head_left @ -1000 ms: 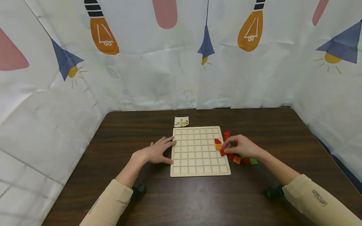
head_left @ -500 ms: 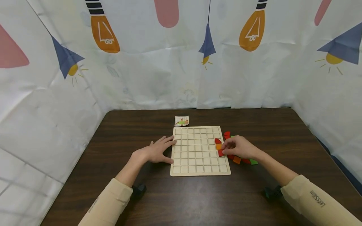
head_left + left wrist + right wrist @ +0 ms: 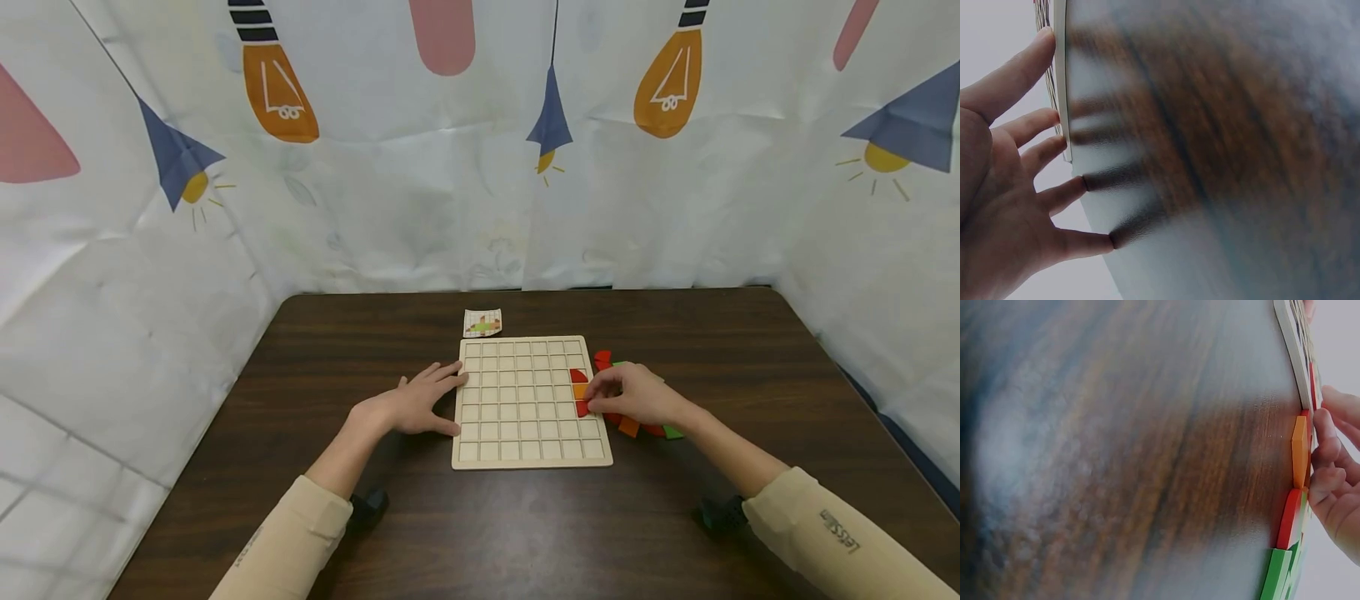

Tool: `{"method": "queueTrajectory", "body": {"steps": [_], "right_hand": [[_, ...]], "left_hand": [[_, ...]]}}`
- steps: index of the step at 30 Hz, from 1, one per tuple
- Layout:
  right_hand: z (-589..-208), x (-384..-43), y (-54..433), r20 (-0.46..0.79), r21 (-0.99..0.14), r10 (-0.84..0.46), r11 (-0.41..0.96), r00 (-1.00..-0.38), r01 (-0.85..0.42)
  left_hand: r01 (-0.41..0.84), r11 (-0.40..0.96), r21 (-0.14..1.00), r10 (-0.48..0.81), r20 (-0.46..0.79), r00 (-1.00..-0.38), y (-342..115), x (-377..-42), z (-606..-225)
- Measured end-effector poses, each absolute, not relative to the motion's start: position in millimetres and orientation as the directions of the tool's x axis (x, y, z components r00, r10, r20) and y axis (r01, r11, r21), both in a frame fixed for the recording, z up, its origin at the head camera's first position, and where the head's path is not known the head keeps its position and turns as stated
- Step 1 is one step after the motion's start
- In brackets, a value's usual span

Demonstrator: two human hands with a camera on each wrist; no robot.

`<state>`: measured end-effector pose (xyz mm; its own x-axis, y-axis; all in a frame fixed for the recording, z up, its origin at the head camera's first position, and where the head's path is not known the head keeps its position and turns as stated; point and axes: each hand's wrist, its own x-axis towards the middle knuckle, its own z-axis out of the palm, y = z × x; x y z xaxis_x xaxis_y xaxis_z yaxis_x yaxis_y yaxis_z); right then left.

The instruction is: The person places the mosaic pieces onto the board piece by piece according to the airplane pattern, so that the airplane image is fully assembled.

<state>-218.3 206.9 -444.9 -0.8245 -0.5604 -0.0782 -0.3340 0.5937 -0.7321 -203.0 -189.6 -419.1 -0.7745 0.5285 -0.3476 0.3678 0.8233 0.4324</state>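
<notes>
A wooden grid board [image 3: 517,412] lies on the dark table. My left hand [image 3: 412,407] has its fingers spread, with the thumb and fingertips at the board's left edge, also seen in the left wrist view against the board's side [image 3: 1061,81]. At the right-hand column my right hand [image 3: 633,393] pinches a red tile [image 3: 582,409] between thumb and fingertips, low over or on the grid; the fingers partly cover it. Just above it on the board sit an orange square tile [image 3: 579,391] and a red quarter-round tile [image 3: 578,376].
Loose pieces lie right of the board, partly under my right hand: red [image 3: 602,357], an orange square [image 3: 629,426] and green [image 3: 672,432]. A small pattern card [image 3: 482,322] lies behind the board. A printed curtain [image 3: 420,208] surrounds the table.
My right hand has shifted slightly left with the red tile, bringing it under the orange tile in the right column. The left hand has stayed at the board's edge.
</notes>
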Motion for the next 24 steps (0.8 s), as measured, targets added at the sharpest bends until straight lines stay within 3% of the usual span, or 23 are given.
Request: {"method": "queueTrajectory", "body": {"steps": [10,24], "right_hand": [[-442,-217,214,-0.06,-0.748,-0.569,0.57,-0.82,-0.341],[-437,-220,246,-0.021,-0.737,-0.473,0.603,-0.881,-0.306]], "left_hand": [[0.372,0.824,0.427,0.529,-0.346,-0.775,-189,-202,-418],[0.38,0.825,0.417,0.531,-0.343,-0.775,-189,-203,-420]]}}
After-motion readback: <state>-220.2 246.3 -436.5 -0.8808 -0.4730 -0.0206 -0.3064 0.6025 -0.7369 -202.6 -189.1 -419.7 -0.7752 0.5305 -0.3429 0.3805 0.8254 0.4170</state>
